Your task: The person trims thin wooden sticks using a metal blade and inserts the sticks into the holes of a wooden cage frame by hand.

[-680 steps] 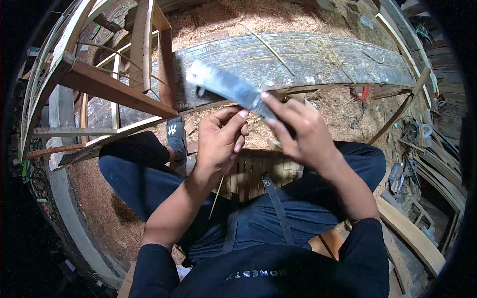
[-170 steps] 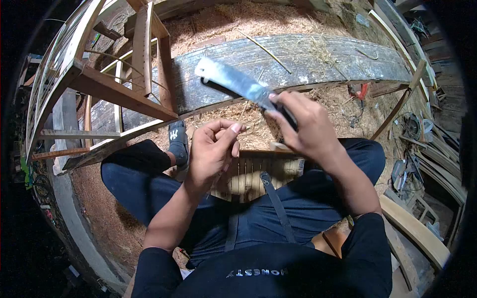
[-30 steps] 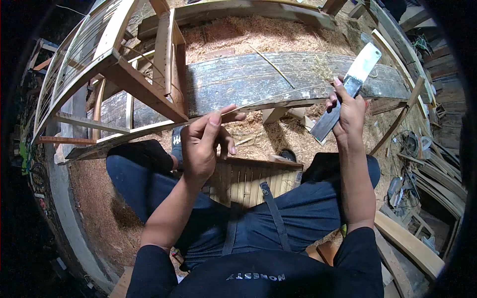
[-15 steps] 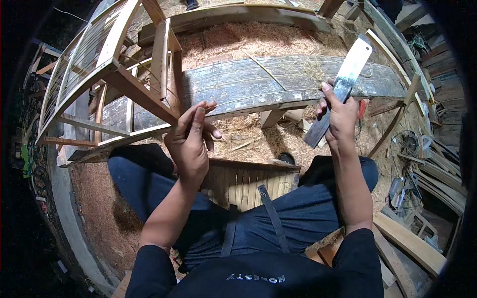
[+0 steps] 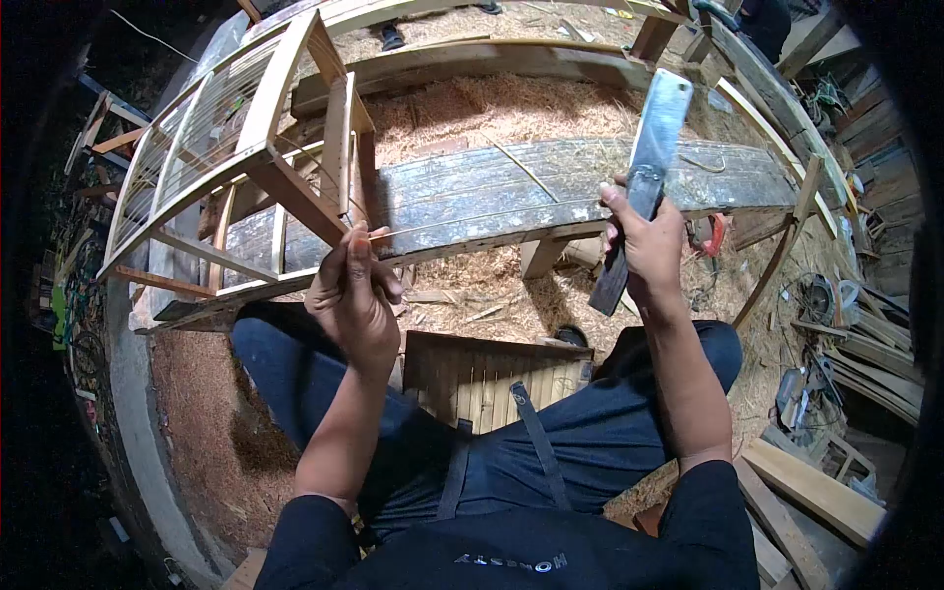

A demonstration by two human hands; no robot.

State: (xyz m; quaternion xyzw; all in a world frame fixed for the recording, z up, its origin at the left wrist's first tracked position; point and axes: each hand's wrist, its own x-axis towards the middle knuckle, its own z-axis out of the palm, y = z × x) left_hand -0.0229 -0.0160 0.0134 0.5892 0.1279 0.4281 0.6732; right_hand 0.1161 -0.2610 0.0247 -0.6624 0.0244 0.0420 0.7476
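Note:
My left hand (image 5: 356, 300) pinches one end of a thin pale strip (image 5: 472, 223), close to the lower corner of a wooden frame (image 5: 300, 195) strung with thin rods. Whether the strip touches the frame is hidden by my fingers. From there the strip stretches right above the worn bench (image 5: 442, 187), towards my right hand (image 5: 651, 246). That hand is closed around a broad-bladed knife (image 5: 664, 116), its dark handle pointing down and its blade up. The blade is flat, with a small hole near its end. I cannot tell whether the right fingers also hold the strip's far end.
Another thin stick (image 5: 521, 165) lies on the bench. A red-handled tool (image 5: 715, 236) is by its right front edge. Below, a slatted wooden piece (image 5: 482, 379) sits between my legs. Wood shavings (image 5: 197, 393) cover the ground; planks (image 5: 811, 490) lie at the right.
The view has shifted slightly. My left hand has come closer to the frame's corner, with the strip still pinched. My right hand has moved a little left, and the knife is more upright.

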